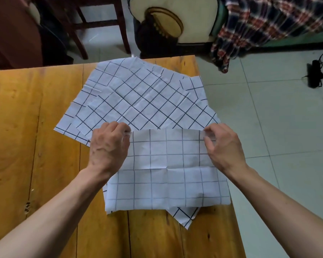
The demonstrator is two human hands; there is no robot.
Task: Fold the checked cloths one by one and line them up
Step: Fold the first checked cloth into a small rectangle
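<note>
A white cloth with dark checks [166, 170] lies in front of me on the wooden table [26, 127], its far edge lifted. My left hand [108, 148] pinches that edge at its left corner and my right hand [224, 146] pinches the right corner. Behind it a loose pile of overlapping checked cloths [138, 94] lies spread flat and askew. One corner of another checked cloth [185, 216] pokes out from under the near edge of the held cloth.
The table's right edge runs close beside the cloths, with tiled floor [278, 127] beyond. A wooden chair [101, 25], a round yellow stool [164, 23] and a plaid blanket [268, 21] stand past the table's far edge. A black cabled device [315, 75] lies on the floor.
</note>
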